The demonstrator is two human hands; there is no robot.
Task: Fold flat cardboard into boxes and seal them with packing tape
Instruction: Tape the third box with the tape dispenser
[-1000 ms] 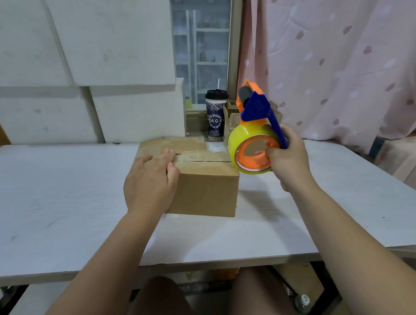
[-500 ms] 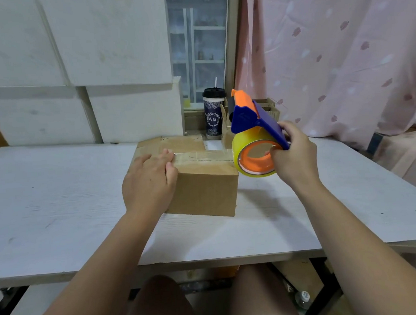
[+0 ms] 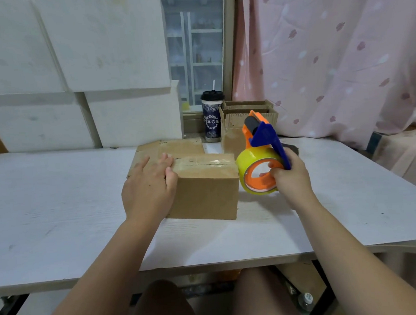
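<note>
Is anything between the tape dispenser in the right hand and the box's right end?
Nothing visible does. The tape dispenser, held by the right hand, is just beside the right edge of the box. The left hand rests on its left end, outside that gap.

My right hand grips a blue-and-orange tape dispenser with a yellow roll; under my left hand, a plain brown cardboard box.
</note>
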